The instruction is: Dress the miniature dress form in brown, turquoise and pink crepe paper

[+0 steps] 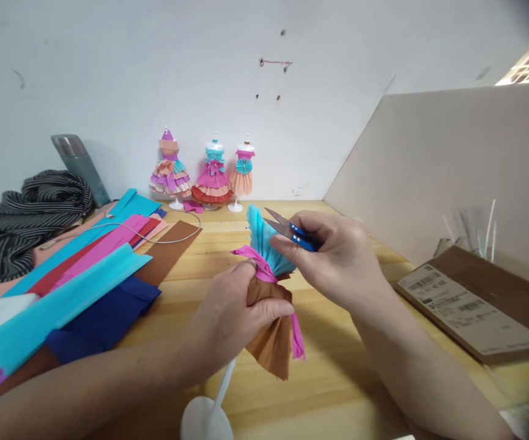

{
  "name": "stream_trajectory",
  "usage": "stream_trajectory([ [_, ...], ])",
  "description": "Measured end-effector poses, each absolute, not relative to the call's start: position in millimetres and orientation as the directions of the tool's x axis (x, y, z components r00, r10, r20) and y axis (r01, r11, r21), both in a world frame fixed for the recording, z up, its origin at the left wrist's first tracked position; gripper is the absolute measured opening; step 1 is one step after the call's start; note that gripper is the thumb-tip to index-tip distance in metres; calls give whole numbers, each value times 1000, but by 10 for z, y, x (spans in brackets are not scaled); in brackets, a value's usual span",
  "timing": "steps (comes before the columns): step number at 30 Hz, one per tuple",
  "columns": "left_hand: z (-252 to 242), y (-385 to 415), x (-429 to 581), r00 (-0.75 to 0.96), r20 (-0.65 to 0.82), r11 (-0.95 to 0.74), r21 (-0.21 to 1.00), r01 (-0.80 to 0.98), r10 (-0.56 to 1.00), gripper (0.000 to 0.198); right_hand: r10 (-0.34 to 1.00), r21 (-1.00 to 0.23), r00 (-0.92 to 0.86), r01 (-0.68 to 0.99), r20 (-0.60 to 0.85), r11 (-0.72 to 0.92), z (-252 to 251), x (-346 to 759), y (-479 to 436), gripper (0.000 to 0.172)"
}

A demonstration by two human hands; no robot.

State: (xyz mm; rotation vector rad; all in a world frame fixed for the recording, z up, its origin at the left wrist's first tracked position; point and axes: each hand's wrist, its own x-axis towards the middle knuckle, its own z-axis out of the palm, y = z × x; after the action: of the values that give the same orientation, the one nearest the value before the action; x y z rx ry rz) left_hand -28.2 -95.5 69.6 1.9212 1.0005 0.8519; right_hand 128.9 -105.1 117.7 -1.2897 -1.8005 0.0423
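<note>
My left hand (241, 311) is closed around a small paper dress (273, 342) with a brown skirt, a pink band and a turquoise pleated top (262, 241). The dress sits on a white stand whose round base (205, 420) is near the bottom edge. My right hand (337, 260) grips small blue-handled snips (287, 231), blades apart, their tips close to the turquoise pleats.
Sheets of coloured crepe paper (85, 275) lie fanned out at the left, a thin cord looping over them. Three finished paper dresses on stands (211, 174) line the back wall. A striped cloth (16, 220) and metal flask (81, 162) sit far left. A labelled cardboard package (470, 308) lies right.
</note>
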Motion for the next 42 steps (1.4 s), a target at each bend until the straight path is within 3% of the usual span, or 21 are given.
stream_trajectory([
  [7, 725, -960, -278, 482, 162, -353, 873, 336, 861, 17, 772, -498, -62, 731, 633, 466, 1171, 1292, -1039, 37],
  [13, 692, -973, -300, 468, 156, -343, 872, 348, 870, 19, 810, -588, -73, 651, 582, 481, 1292, 1412, -1091, 35],
  [17, 691, -973, -310, 484, 136, -315, 897, 311, 864, 19, 807, -551, -99, 682, 582, 481, 1356, 1495, -1141, 36],
  [22, 676, -947, -305, 503, 139, -306, 915, 265, 853, 17, 837, -496, -210, 723, 505, 481, 1287, 1457, -1104, 25],
  [28, 642, -932, -302, 532, 109, -288, 920, 266, 839, 21, 813, -384, -242, 786, 529, 484, 1262, 1432, -1039, 35],
  [42, 655, -930, -317, 543, 82, -281, 914, 294, 836, 25, 857, -396, -222, 814, 465, 425, 1273, 1472, -1027, 33],
])
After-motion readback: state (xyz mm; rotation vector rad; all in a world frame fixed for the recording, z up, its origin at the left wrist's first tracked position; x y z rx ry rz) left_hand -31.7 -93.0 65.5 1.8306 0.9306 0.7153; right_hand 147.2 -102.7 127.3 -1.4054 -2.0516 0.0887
